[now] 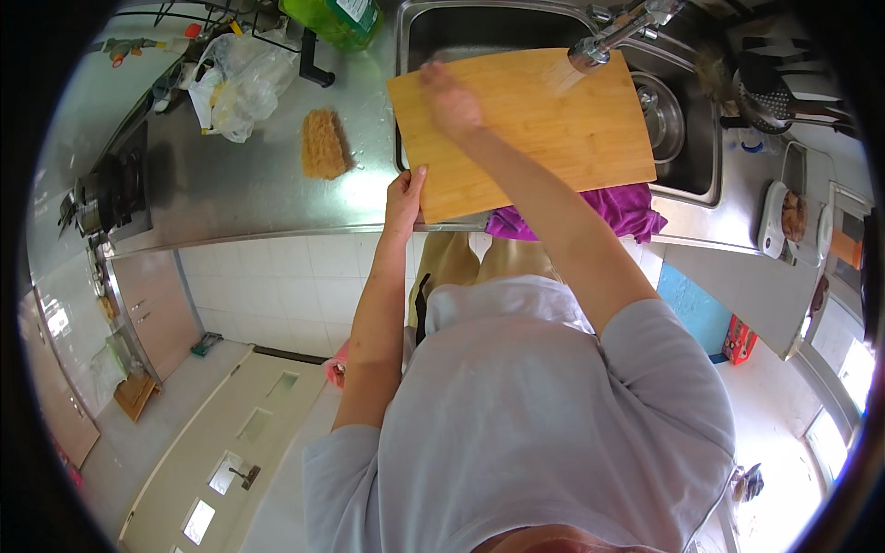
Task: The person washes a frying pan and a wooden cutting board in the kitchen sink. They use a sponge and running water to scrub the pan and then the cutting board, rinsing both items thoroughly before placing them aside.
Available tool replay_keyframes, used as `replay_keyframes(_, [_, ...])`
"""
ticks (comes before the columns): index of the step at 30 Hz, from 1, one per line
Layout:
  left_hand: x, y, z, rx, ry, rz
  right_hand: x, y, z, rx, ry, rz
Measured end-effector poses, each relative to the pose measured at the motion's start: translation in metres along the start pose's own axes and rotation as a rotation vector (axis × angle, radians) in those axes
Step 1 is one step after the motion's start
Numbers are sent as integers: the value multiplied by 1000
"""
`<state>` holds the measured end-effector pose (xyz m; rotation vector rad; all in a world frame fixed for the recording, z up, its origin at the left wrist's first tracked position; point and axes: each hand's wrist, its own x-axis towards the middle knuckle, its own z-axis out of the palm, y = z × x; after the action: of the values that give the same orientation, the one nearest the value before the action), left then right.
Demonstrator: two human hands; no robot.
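A rectangular wooden cutting board (539, 131) lies tilted across the sink (498, 24), covering much of its opening. My left hand (404, 200) grips the board's near left corner, thumb on top. Blurred by motion, my right hand (449, 104) is over the board's left part with fingers extended and nothing held. Water runs from the chrome faucet (591, 54) onto the board's far right part. A purple cloth (615, 211) lies partly under the board's near edge, at the counter's front.
Left on the steel counter (242, 186) are a tan scrubbing sponge (323, 144), clear plastic bags (245, 83) and a green liquid bottle (335, 21). A metal bowl (667, 121) sits in the sink's right side. Black utensils (767, 97) hang right; a white kitchen scale (773, 218) stands nearby.
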<state>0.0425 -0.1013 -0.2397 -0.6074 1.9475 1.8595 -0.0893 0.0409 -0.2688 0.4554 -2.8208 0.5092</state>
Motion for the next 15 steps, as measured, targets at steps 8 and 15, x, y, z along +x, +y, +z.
replay_keyframes(8, [-2, 4, 0, -64, -21, -18, -65, 22, -38, 207, 77, -268])
replay_keyframes(15, [4, -5, -2, -17, 25, 9, -116, 173, -96, -62, 198, 256])
